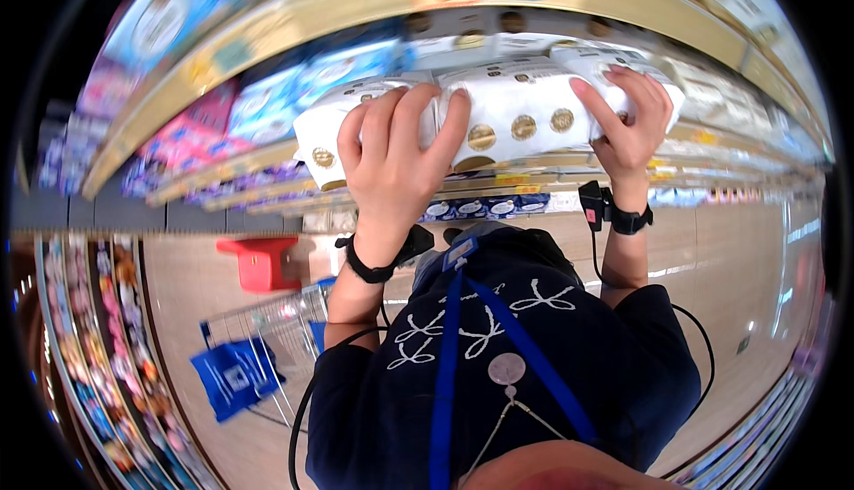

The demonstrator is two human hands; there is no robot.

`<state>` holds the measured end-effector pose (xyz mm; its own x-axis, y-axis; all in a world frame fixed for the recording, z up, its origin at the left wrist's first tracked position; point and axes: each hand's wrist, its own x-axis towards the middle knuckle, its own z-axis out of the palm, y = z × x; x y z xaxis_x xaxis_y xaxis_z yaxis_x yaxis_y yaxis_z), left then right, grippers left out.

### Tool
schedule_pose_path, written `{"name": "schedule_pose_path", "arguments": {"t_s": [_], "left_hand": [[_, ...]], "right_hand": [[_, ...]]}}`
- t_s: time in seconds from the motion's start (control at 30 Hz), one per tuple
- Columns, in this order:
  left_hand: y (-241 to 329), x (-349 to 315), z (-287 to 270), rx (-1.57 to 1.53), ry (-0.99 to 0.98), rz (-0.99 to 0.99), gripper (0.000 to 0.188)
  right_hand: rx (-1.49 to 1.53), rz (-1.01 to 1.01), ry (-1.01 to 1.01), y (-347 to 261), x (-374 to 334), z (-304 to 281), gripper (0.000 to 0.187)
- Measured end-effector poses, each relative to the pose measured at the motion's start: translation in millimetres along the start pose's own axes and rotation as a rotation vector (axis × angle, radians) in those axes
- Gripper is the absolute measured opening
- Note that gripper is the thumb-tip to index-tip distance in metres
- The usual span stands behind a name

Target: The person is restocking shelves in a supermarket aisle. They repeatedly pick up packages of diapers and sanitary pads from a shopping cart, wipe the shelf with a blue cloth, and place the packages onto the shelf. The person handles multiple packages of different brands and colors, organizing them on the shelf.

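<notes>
Three white soft packs with gold dots, which look like tissue packs, stand side by side at the shelf front. My left hand (391,147) curls its fingers over the left tissue pack (316,138), with its thumb at the near end of the middle tissue pack (516,112). On the other side, my right hand (630,121) has its thumb at the middle pack's right end and its bent fingers over the right tissue pack (663,89). Both hands grip at the gaps between packs; the undersides of the packs are hidden.
A price rail (338,11) runs above the packs. Blue and pink packs (267,103) fill the shelf to the left. On the floor behind are a red stool (258,267) and a shopping cart (294,321) with a blue bag (236,379). Another stocked shelf (116,348) stands far left.
</notes>
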<state>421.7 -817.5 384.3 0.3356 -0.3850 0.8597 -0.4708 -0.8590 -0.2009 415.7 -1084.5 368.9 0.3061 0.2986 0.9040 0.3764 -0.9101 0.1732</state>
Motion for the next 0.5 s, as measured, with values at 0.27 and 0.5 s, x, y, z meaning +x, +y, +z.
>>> {"name": "schedule_pose_path", "arguments": {"t_s": [0.27,0.5], "left_hand": [[-33.3,-104.9,-171.7,0.386,-0.172,-0.346,0.035],[-14.3,-231.0,-327.6,0.636,-0.499,-0.937,0.053]], "right_hand": [[0.456,-0.251,-0.051,-144.7,50.4,13.5,0.032],[1.113,-0.622,-0.333,-360.5,60.2,33.2,0.051]]}}
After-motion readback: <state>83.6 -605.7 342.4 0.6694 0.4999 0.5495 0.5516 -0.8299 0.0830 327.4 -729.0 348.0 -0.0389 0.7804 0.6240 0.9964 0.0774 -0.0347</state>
